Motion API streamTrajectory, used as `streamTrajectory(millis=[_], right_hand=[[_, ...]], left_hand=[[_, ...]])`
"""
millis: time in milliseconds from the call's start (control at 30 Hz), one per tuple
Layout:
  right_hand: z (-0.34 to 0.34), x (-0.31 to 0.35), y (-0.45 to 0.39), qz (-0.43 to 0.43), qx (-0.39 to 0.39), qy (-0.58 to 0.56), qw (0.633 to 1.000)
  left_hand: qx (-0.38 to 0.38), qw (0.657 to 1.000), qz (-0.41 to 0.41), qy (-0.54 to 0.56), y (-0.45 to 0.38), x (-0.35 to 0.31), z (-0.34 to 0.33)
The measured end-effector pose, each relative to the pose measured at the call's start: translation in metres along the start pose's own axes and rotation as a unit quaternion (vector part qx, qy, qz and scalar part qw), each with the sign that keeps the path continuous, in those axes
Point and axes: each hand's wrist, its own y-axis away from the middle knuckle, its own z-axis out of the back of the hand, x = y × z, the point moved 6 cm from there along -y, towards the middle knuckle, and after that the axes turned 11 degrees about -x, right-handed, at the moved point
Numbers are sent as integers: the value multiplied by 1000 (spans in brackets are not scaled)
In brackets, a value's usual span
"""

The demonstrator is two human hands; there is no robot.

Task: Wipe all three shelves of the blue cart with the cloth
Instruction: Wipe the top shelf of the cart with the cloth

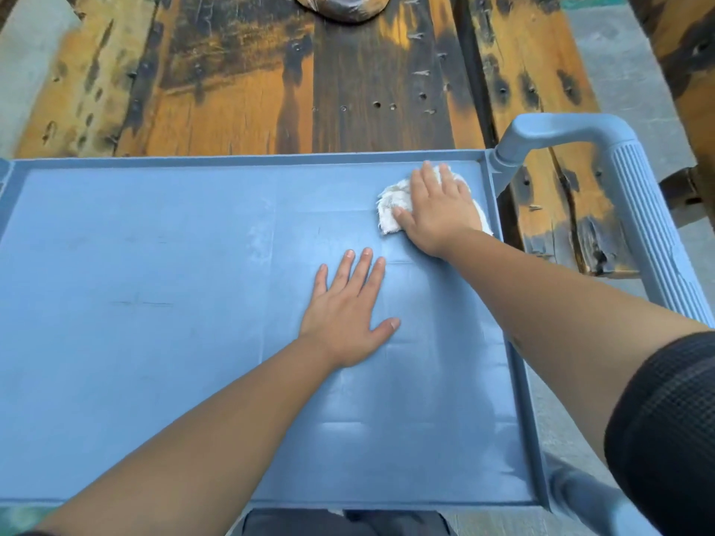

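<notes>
Right now the right hand (439, 210) presses flat, fingers spread, on the crumpled white cloth (390, 210) in the far right corner of the blue plastic cart's top shelf (154, 303). The left hand (348, 315) lies open, bracing mid-shelf. The cloth looks soft and light, probably damp; palm pressure should steer it.

Matt blue plastic cart shelf (154, 303), fluffy white cloth (390, 210), rough weathered wooden table (271, 71)
</notes>
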Motion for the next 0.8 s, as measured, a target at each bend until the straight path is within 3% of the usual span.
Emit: streamTrajectory(millis=[233,367,500,667,800], right_hand=[[-8,84,84,123,12,-25,992],[-18,130,134,158,32,-38,986],[-20,178,179,181,42,-43,982],[-24,245,226,200,55,-83,975],[-20,308,250,191,62,-205,958]], left_hand=[[-37,960,55,272,28,36,34],[-39,971,97,216,110,87,41],[13,993,42,108,199,116,43],[-6,983,71,170,232,118,44],[-69,975,82,193,252,136,56]])
